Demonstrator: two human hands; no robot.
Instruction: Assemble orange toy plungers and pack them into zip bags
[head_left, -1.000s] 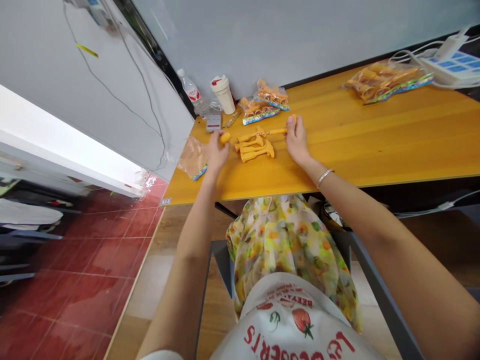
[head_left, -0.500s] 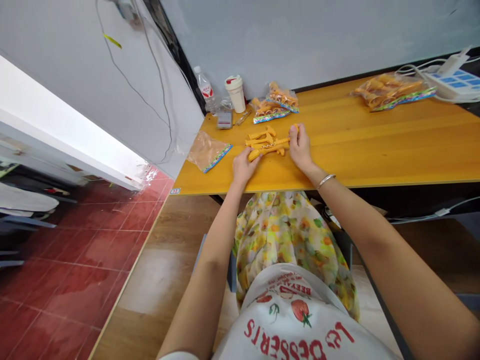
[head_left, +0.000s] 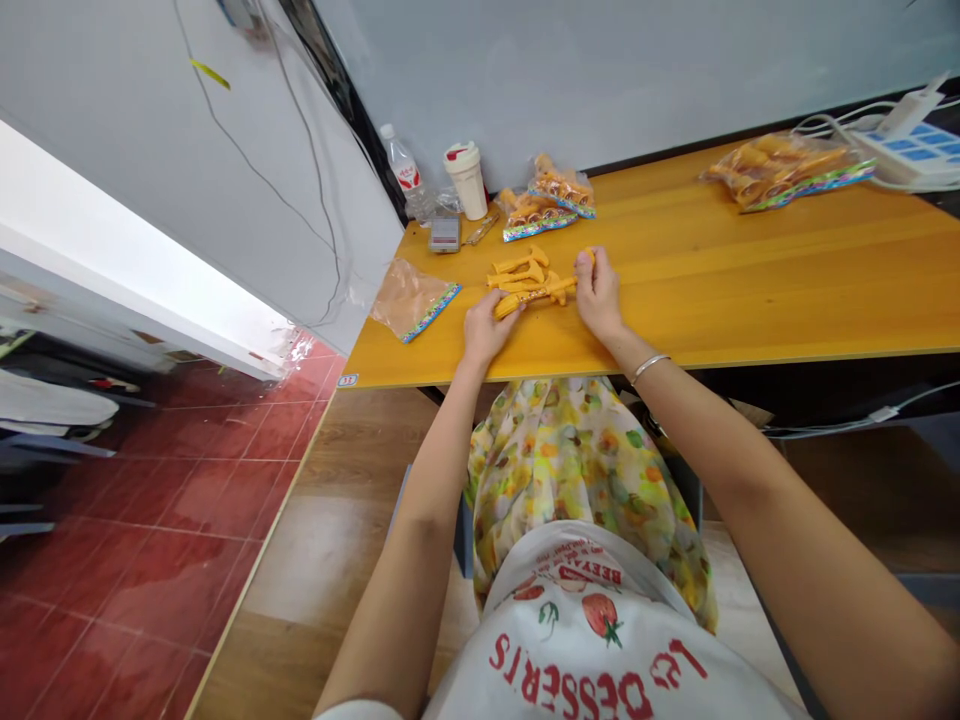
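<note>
The left hand [head_left: 486,335] and right hand [head_left: 598,293] rest on the bench [head_left: 750,270], closed narrowly on a long orange plastic piece [head_left: 536,295] (one at each end).

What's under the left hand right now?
The left hand rests on the orange tabletop, with an orange plastic piece by its fingers; anything beneath the palm is hidden.

Orange moulded plastic pieces [head_left: 521,280] lie in a loose, overlapping heap (T-headed shapes, one long thin rod sticking out sideways).
</note>
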